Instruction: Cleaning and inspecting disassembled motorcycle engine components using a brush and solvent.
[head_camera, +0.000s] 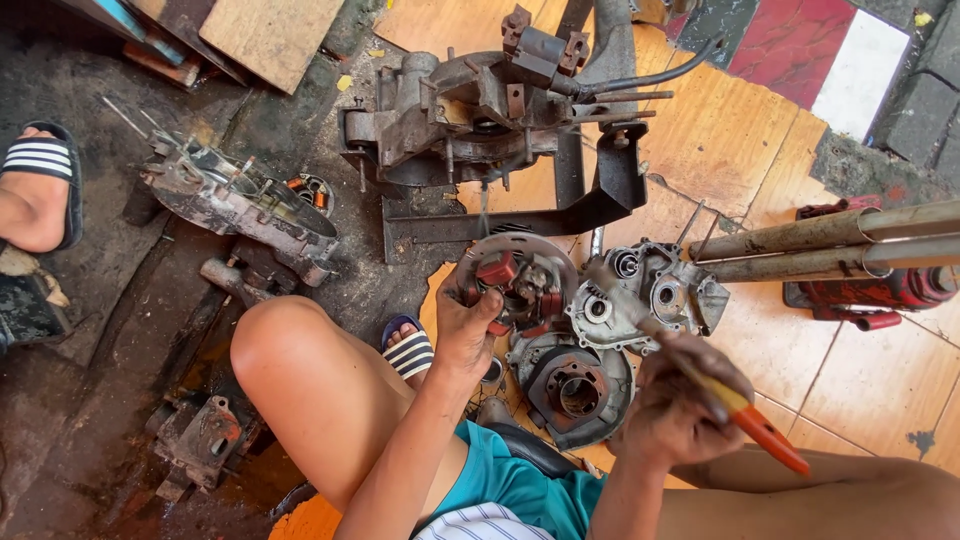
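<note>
Fingers (478, 296) of our left hand (465, 330) are curled tight over the lower-left rim of the round stator plate (520, 275), thumb and fingertips pinching it, so that hand is closed on the plate. We hold the plate tilted up off the floor, its copper-red coils facing the camera, just below the black metal bracket (560, 215) and beside our left knee.

Our right hand (680, 400) is wrapped shut around an orange-handled screwdriver (700, 375); handle end sticks out to the lower right, shaft runs up-left and its tip sits over the grey aluminium crankcase cover (650, 290). We cannot tell whether the tip touches it.

Below the plate, a rusty flywheel housing (575, 390) lies flat on the orange tiled floor (760, 150), between both hands.

Around us: a bare engine block (470, 110) clamped on the bracket at top centre, a dirty crankcase half (240, 205) with studs at left, a small greasy part (200, 435) at lower left. Two rusty tubes (830, 245) come in from the right over a red jack (870, 290). Another person's sandalled foot (40, 190) is at the far left edge.
</note>
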